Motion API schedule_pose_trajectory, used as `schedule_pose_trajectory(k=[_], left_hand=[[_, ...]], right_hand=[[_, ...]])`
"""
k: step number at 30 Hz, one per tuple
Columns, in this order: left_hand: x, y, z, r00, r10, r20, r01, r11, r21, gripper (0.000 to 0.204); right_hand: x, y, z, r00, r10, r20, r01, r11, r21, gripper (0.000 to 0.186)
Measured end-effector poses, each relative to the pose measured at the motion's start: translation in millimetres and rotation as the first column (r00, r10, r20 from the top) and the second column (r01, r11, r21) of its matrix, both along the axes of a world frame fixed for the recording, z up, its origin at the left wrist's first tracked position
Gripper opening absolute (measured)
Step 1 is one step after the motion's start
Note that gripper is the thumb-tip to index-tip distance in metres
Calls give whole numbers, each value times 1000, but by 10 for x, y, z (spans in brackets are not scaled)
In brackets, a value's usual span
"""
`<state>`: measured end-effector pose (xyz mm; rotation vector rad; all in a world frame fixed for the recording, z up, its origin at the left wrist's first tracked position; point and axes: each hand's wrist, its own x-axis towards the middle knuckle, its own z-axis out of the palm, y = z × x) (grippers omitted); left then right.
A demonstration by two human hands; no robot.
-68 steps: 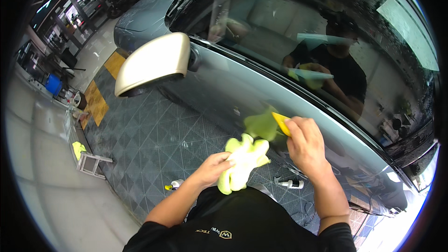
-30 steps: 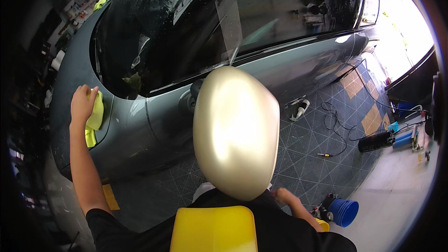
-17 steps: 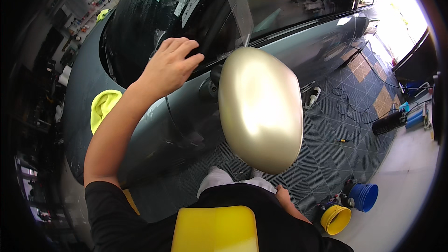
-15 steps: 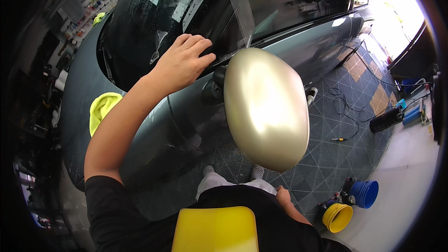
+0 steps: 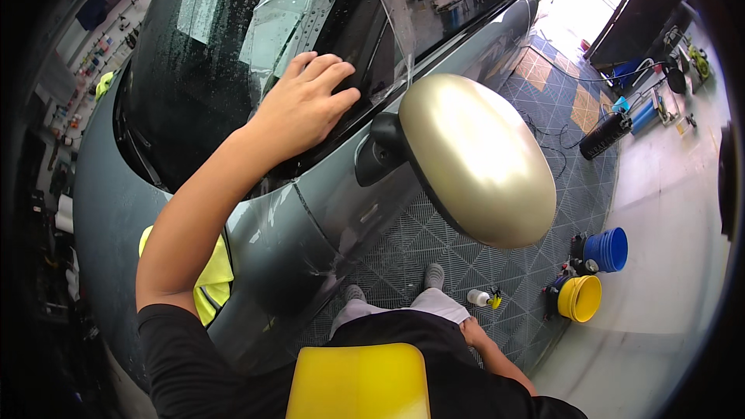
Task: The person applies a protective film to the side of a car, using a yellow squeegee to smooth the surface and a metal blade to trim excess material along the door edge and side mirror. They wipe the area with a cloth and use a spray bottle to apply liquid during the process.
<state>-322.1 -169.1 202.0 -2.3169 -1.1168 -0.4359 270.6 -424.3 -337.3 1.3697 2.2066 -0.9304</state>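
My left hand point(image 5: 310, 101) rests with fingers spread and slightly bent at the windshield's side edge. Under and around it is the wet dark windshield point(image 5: 178, 101) of a grey-blue car. Wrinkled clear film point(image 5: 400, 31) hangs at the front pillar and side window, just beyond my fingers; whether they touch it I cannot make out. Right of the hand juts the side mirror point(image 5: 481, 159), with a pale gold cover on a black base. A yellow-green cloth point(image 5: 216, 275) lies on the fender, partly behind my forearm. My right hand point(image 5: 471, 332) hangs beside my thigh, its fingers mostly hidden.
On the tiled floor stand a white spray bottle point(image 5: 479, 298) with a yellow trigger, a yellow bucket point(image 5: 580, 299) and a blue bucket point(image 5: 607, 250). A black cylinder point(image 5: 605, 136) and cables lie farther back along the white wall point(image 5: 660, 209). A yellow panel point(image 5: 357, 380) covers my chest.
My view has shifted, so the car and mirror sit differently in it and the spray bottle shows. The left hand stays at the windshield's edge; the right hand still hangs down.
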Motion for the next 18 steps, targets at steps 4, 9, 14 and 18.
schedule_pose_trajectory(k=[4, 9, 14, 18], left_hand=[[349, 543, -120, 994, -65, -89, 59, 996, -64, 10], [613, 974, 88, 985, 172, 12, -172, 984, 48, 20], [668, 1128, 434, 897, 368, -245, -338, 928, 158, 51], [785, 1224, 494, 840, 457, -294, -425, 889, 167, 48]], right_hand=[[-193, 468, -260, 911, -318, -264, 179, 879, -442, 51], [-133, 922, 901, 902, -430, 38, 430, 903, -11, 29], [340, 1530, 1640, 820, -559, -123, 531, 823, -201, 28], [947, 2146, 1747, 945, -327, 13, 326, 936, -136, 30]])
